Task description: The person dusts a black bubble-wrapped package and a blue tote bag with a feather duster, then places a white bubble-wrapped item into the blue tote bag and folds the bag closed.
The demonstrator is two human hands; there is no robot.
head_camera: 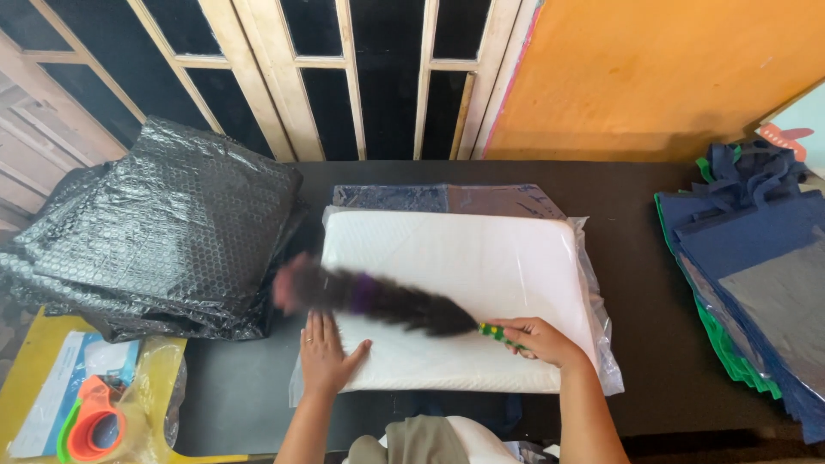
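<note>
A white pillow (481, 266) lies in a clear plastic bag on a black table (653, 283). My left hand (326, 354) rests flat on the pillow's near left corner, fingers apart. My right hand (540, 338) grips the green and yellow handle (497, 334) of a dark feather duster (369, 296). The duster's blurred head stretches left across the pillow to its left edge.
A heap of black bubble wrap (163, 228) fills the table's left end. Stacked dark blue and green fabric bags (756, 275) sit at the right. An orange tape dispenser (93, 425) lies on a yellow surface at the lower left. Wooden frames (344, 77) and an orange board (662, 69) stand behind.
</note>
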